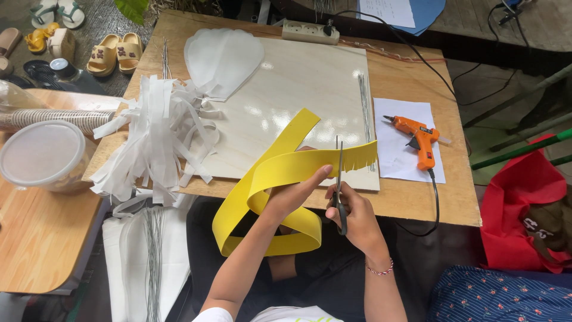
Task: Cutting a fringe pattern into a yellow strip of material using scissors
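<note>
A round clear tub (42, 156) with a whitish lid stood at the left, on the edge of a lower wooden surface (42, 238). Just behind it lay a tube-shaped pack (56, 118) on its side, striped white and brown, with a crumpled clear bag (15, 95) beside it. A red bag (524, 209) slumped on the floor at the right; no signs or screens showed.
</note>
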